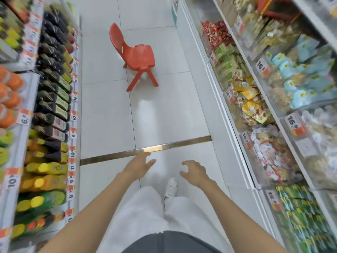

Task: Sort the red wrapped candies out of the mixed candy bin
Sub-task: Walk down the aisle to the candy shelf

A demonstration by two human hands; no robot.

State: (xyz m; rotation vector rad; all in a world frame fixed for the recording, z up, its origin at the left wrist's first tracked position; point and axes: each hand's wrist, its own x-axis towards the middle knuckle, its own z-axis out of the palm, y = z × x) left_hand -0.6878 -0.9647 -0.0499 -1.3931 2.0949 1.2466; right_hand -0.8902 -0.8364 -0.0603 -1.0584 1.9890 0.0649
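Note:
I stand in a shop aisle, looking down at the floor. My left hand (139, 164) hangs over the tiles with fingers spread and holds nothing. My right hand (194, 171) is beside it, fingers loosely bent, also holding nothing. A clear bin of red wrapped candies (216, 32) sits far ahead on the right shelf unit. Nearer bins in the same row hold green packets (227, 60), yellow packets (250, 105) and white-and-red wrapped sweets (268, 152). Both hands are well away from every bin.
A small red plastic chair (135, 56) stands in the middle of the aisle ahead. Bottles (52, 106) with price tags line the left shelves. A metal strip (145, 148) crosses the white floor. My shoe (170, 188) shows below my hands.

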